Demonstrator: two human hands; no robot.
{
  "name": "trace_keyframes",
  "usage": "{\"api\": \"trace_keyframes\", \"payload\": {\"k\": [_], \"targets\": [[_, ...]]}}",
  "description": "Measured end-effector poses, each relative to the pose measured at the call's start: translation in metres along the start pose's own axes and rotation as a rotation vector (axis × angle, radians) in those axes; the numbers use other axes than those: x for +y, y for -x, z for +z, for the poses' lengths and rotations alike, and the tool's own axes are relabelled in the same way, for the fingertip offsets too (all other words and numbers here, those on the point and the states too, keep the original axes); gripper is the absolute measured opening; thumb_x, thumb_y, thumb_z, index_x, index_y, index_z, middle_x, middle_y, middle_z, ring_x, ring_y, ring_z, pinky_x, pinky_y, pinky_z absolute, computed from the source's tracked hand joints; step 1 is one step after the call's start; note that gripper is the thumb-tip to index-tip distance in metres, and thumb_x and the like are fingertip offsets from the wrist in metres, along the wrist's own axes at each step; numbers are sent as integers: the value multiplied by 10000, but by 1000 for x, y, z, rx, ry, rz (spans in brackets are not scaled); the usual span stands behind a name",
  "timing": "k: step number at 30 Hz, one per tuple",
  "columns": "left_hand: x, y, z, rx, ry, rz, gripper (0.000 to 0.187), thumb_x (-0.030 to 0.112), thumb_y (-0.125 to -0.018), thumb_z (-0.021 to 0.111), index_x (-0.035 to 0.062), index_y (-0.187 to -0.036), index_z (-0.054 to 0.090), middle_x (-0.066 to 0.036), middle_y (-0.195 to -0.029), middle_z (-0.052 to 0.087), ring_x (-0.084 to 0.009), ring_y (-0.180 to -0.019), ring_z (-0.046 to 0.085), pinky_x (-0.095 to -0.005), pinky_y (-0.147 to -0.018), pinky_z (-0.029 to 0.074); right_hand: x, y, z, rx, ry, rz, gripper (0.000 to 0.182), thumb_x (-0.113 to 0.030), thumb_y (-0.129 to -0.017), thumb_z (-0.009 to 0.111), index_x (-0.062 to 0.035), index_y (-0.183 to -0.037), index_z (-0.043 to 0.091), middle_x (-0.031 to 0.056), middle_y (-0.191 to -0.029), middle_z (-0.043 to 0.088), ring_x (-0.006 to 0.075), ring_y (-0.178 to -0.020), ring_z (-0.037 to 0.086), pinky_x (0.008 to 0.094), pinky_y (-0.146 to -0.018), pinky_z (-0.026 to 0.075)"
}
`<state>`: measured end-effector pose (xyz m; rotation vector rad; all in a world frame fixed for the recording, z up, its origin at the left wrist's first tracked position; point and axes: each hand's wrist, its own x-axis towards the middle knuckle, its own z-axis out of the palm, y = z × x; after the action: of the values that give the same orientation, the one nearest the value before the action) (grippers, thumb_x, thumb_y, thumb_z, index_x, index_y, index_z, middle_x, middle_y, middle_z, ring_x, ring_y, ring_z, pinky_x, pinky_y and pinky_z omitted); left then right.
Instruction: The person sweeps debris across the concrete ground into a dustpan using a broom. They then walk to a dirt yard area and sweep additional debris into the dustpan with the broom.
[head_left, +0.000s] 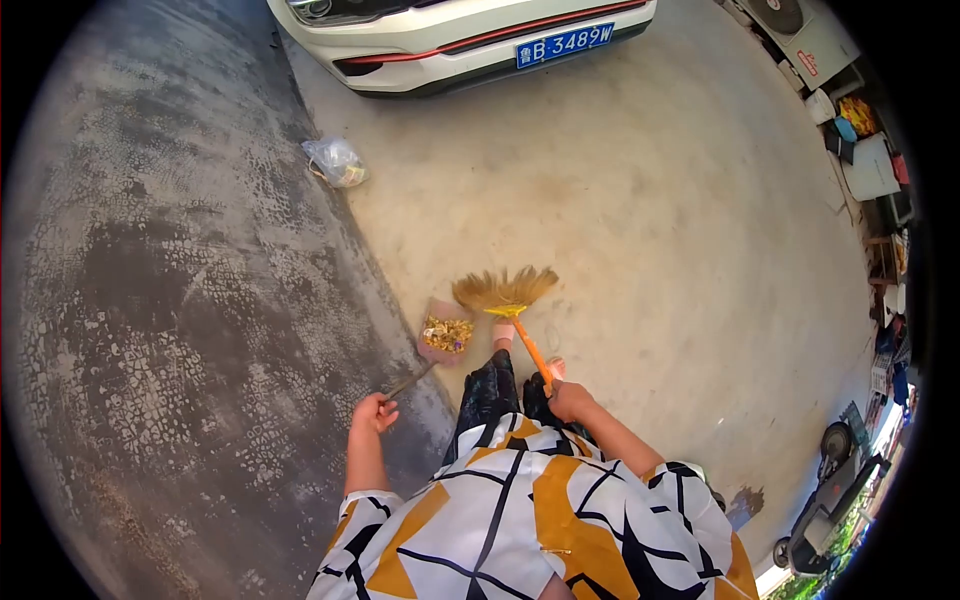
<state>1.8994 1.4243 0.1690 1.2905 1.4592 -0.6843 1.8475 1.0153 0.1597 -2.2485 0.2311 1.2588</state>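
Observation:
My left hand [374,412] is closed round the end of a dustpan's thin dark handle. The pinkish dustpan [436,353] holds a heap of yellow-brown debris [447,334] with a few coloured bits in it. In my right hand [570,400] is the orange handle of a broom [528,345], gripped near its upper end. The broom's tan bristles [505,289] fan out in front of my feet, just right of the dustpan, below a yellow collar.
A white car [450,50] stands ahead. A tied clear plastic bag [337,163] lies where dark, worn paving [180,280] meets pale concrete [650,220]. Along the right are an air-conditioner unit [810,40], a white box [870,168] and a scooter [835,500].

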Motion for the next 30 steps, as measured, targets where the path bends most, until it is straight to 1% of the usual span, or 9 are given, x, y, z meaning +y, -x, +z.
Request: {"api": "trace_keyframes", "payload": {"k": [2,4,10,12,19,25,27,28,30], "targets": [[-2,0,-2,-14,34,-26,77,78,-756,432,18,-794,463,-70,-556,510,-111,-463,503,-368,-583,500,13,17,-10,-48,40,12,375,-229,-707,429,-47,-1030,486,199,-897,562,333,-853,531,392,-732,421],[-10,5,-5,-26,27,8,88,75,-753,432,6,-801,457,-75,-566,514,-109,-458,499,-371,-602,497,31,42,-23,13,2,-69,367,-200,-702,446,-52,-1034,494,200,-872,567,328,-823,543,387,-719,429],[-31,-4,-14,-73,31,18,89,73,-750,437,4,-805,452,-96,-617,529,-99,-431,473,-371,-627,491,67,102,-37,132,-271,-33,399,-233,-708,488,-104,-1085,497,184,-823,577,294,-725,569,343,-659,439],[-33,-1,-18,-53,31,-1,85,71,-748,437,7,-803,449,-108,-639,537,-97,-397,443,-367,-636,488,63,117,-36,88,-422,75,408,-206,-708,477,-69,-1092,474,213,-919,549,337,-863,524,370,-741,420],[-41,-8,-45,-87,70,-55,85,77,-744,442,10,-796,443,-113,-639,534,-95,-382,408,-393,-653,480,54,103,-20,190,-185,65,410,-181,-687,468,-21,-1065,465,239,-882,547,349,-841,528,388,-727,423],[-55,-19,-40,-73,64,-44,91,89,-753,440,27,-819,446,-73,-602,494,-122,-517,528,-428,-688,467,40,60,20,78,-1,59,358,-236,-714,463,-78,-1034,501,207,-859,564,350,-804,540,389,-708,435],[-50,-6,-32,-34,76,-50,113,72,-750,434,8,-843,425,-159,-730,572,-52,-343,370,-352,-595,506,41,69,23,90,-42,48,366,-261,-721,467,-77,-1036,505,207,-868,563,350,-810,538,387,-715,432],[-51,-5,-33,-39,81,-51,113,72,-750,434,8,-843,425,-159,-730,572,-52,-343,370,-352,-595,506,41,73,21,102,-89,36,377,-287,-729,472,-76,-1039,509,208,-878,562,351,-817,536,385,-722,430],[-54,-5,-38,-29,80,-6,104,99,-758,446,26,-831,462,-59,-556,493,-118,-501,524,-409,-669,482,36,105,3,105,-58,38,410,-308,-731,487,-69,-1063,504,210,-849,573,300,-755,574,356,-666,448]]}}
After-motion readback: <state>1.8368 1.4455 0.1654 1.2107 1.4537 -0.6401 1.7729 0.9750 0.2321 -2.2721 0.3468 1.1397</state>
